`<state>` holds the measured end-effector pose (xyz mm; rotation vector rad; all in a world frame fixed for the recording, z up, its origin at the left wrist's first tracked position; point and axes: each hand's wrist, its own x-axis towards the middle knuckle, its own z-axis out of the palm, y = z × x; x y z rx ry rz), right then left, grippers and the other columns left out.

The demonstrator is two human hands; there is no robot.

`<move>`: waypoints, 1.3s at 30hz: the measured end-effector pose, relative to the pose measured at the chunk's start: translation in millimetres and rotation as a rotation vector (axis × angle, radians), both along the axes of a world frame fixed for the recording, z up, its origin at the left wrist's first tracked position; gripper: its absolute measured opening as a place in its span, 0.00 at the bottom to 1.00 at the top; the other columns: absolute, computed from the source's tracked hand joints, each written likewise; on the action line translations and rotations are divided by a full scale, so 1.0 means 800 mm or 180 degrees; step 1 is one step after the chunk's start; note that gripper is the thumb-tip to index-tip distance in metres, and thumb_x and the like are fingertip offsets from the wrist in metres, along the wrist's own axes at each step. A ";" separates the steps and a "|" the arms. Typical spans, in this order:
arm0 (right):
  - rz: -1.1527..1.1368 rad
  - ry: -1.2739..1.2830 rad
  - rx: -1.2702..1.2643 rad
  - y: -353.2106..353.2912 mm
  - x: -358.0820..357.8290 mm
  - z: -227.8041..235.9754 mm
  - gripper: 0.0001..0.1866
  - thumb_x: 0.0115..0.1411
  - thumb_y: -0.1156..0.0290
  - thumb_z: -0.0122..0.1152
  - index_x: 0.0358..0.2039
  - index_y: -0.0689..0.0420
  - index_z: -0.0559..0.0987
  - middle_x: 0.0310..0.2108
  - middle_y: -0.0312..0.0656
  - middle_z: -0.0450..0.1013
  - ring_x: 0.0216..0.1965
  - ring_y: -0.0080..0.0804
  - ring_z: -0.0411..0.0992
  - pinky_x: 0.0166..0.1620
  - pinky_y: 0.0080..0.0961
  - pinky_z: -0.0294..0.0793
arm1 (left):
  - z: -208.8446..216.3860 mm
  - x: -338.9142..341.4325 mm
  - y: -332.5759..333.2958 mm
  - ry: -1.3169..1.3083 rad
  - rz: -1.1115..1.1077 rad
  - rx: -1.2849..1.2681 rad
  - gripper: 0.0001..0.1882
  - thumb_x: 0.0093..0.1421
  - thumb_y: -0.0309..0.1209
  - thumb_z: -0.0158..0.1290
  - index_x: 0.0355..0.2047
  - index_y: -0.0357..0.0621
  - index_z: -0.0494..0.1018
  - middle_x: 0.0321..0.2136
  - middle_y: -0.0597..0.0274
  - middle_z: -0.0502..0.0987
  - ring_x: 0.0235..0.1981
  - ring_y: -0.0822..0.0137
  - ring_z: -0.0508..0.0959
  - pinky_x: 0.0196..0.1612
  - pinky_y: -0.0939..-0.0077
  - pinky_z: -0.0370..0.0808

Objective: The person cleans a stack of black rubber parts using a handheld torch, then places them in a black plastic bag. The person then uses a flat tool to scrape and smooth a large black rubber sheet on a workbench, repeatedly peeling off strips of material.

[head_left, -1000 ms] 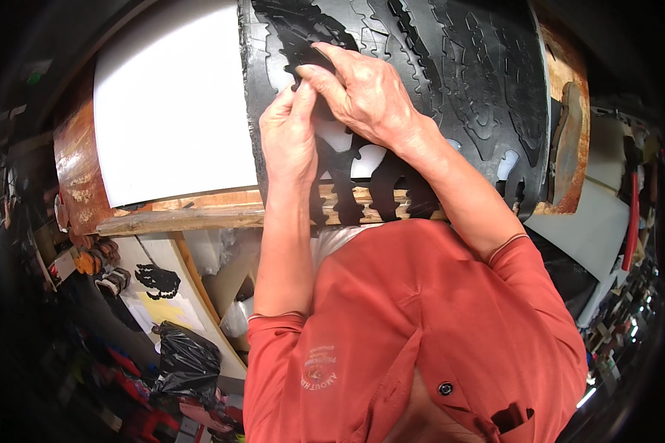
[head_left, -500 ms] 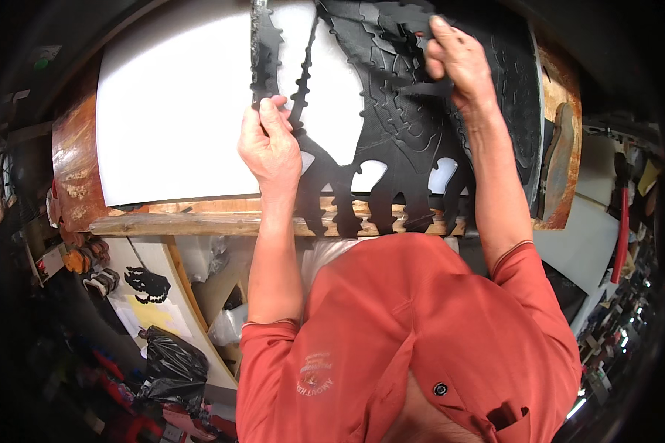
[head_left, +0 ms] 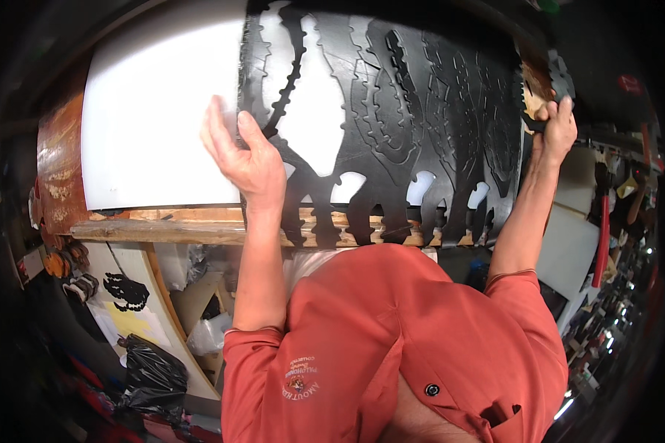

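A large black sheet (head_left: 321, 159), cut with toothed outlines, covers the right part of a white board (head_left: 162, 111). Some of its outlines are open holes showing white beneath; others still have their black pieces in place. Over the sheet's left edge is my left hand (head_left: 251, 162), fingers spread and holding nothing. Out past the sheet's right side, my right hand (head_left: 558, 131) is closed on a black cut-out piece (head_left: 560, 74) with a toothed edge. Part of that piece is hidden by the fingers and the dark background.
Strips of the sheet hang over the wooden table edge (head_left: 162, 230) in front of me. Below left are a black plastic bag (head_left: 155, 373), a leaning panel (head_left: 129, 258) and a black toothed shape (head_left: 125, 292). A red-handled tool (head_left: 602, 240) hangs at the right.
My left hand has let go of the sheet's left edge and opened. My right hand has moved right and away from the sheet with the black piece in it. The view has shifted slightly.
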<state>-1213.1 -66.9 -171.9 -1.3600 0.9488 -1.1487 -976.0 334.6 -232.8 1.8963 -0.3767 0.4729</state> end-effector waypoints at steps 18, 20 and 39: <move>0.1818 0.2127 -0.3052 0.279 0.098 -0.075 0.20 0.66 0.63 0.67 0.53 0.62 0.78 0.33 0.44 0.81 0.33 0.44 0.81 0.33 0.36 0.81 | 0.042 -0.031 -0.042 0.3514 -0.2446 -0.0395 0.30 0.74 0.40 0.55 0.66 0.28 0.68 0.52 0.54 0.82 0.45 0.76 0.76 0.53 0.77 0.73; 0.1844 0.2178 -0.3045 0.283 0.100 -0.077 0.21 0.66 0.63 0.67 0.53 0.63 0.78 0.33 0.46 0.81 0.32 0.45 0.82 0.33 0.36 0.81 | 0.038 -0.033 -0.048 0.3715 -0.2388 -0.0812 0.27 0.75 0.39 0.54 0.64 0.29 0.69 0.51 0.53 0.83 0.46 0.74 0.77 0.55 0.76 0.72; 0.2671 0.0729 0.0725 0.229 0.085 -0.061 0.16 0.78 0.61 0.53 0.38 0.59 0.80 0.30 0.30 0.76 0.30 0.17 0.70 0.35 0.19 0.71 | 0.038 -0.110 -0.101 0.2776 -0.2336 -0.0428 0.28 0.63 0.32 0.68 0.57 0.22 0.74 0.39 0.51 0.85 0.37 0.72 0.84 0.44 0.75 0.83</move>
